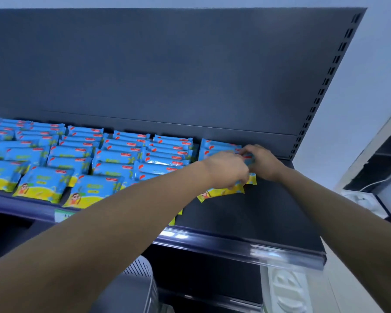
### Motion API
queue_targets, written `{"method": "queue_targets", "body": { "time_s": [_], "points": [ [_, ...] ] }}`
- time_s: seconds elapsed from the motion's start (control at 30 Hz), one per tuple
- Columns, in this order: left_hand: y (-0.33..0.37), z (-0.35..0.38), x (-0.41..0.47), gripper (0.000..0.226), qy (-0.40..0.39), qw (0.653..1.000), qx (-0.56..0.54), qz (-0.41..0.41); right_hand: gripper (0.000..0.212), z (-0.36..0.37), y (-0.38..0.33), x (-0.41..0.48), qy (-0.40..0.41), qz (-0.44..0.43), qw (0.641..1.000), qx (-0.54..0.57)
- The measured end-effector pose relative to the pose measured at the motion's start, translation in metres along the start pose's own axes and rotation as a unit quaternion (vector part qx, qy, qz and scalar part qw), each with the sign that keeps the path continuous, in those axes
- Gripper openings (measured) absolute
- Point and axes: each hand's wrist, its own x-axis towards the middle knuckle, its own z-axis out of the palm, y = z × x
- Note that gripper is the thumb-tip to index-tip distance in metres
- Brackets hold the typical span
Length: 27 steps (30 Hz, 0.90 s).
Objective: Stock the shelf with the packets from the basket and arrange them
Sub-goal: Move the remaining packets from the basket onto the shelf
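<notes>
My left hand (pixel 227 171) and right hand (pixel 263 162) both clamped on blue-and-yellow plastic packets (pixel 224 191) near dark metal shelf (pixel 269 213) right end. Packets' long axis runs along shelf. Bare space lies toward front edge; right hand nearer.

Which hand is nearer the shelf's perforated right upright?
The right hand. It grips packets at the right end of the rows, closest to the perforated upright. The left hand sits just left of it on the same packets, farther from the upright.
</notes>
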Motion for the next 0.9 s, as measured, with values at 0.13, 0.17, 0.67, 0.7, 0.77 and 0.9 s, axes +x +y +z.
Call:
{"method": "queue_targets", "body": {
  "time_s": [0.13, 0.17, 0.67, 0.7, 0.77, 0.9],
  "points": [
    [-0.006, 0.025, 0.009, 0.024, 0.076, 0.997, -0.034, 0.000, 0.047, 0.000, 0.009, -0.001, 0.009, -0.001, 1.000, 0.012],
    [-0.010, 0.030, 0.008, 0.024, 0.095, 0.992, -0.076, -0.013, 0.049, 0.001, 0.011, -0.001, 0.012, -0.004, 1.000, 0.013],
    [-0.021, 0.066, 0.001, 0.063, 0.048, 0.953, -0.245, -0.172, 0.046, 0.005, 0.021, -0.003, 0.039, 0.014, 0.997, 0.072],
    [-0.021, 0.066, -0.001, 0.065, 0.036, 0.959, -0.221, -0.174, 0.046, 0.005, 0.022, -0.003, 0.041, 0.023, 0.996, 0.071],
    [-0.023, 0.068, -0.005, 0.067, 0.015, 0.960, -0.213, -0.180, 0.048, 0.004, 0.023, -0.006, 0.034, 0.047, 0.995, 0.076],
    [-0.025, 0.063, 0.001, 0.058, 0.049, 0.941, -0.271, -0.198, 0.047, 0.005, 0.022, -0.010, 0.026, 0.073, 0.990, 0.115]
  ]
}}
